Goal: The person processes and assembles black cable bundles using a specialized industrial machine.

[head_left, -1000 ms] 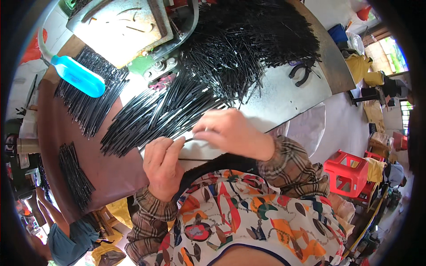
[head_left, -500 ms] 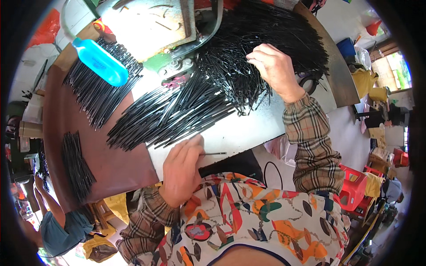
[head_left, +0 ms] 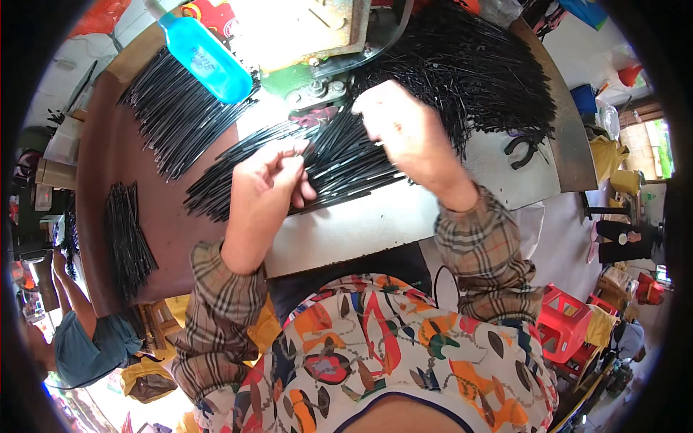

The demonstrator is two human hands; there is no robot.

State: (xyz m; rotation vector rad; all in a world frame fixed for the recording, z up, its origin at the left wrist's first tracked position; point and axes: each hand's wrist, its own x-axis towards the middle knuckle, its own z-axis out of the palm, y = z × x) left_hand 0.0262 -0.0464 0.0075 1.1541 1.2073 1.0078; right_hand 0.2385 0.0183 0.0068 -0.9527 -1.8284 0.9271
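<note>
My left hand (head_left: 263,195) is over the near edge of a loose heap of thin black rods (head_left: 346,155), its fingers curled and the thumb against the fingertips. Whatever is in that pinch is too small to make out. My right hand (head_left: 411,137) is raised beside a larger tangled pile of black rods (head_left: 476,72), blurred by motion. Its fingers are drawn together, and what they hold cannot be made out. Ahead of both hands stands a green metal machine (head_left: 307,68), brightly lit, its bolted base at the rods' far side.
A bright blue bottle-shaped piece (head_left: 209,68) hangs at the machine's left. Sorted rod bundles (head_left: 130,238) lie on the brown mat (head_left: 180,274). Black-handled pliers (head_left: 520,150) rest at right. A red stool (head_left: 563,321) stands behind right; another person (head_left: 94,346) sits at left.
My left hand has risen from the table's front edge to the rods. The single rod beside it no longer shows there. My right hand has moved left from the large pile.
</note>
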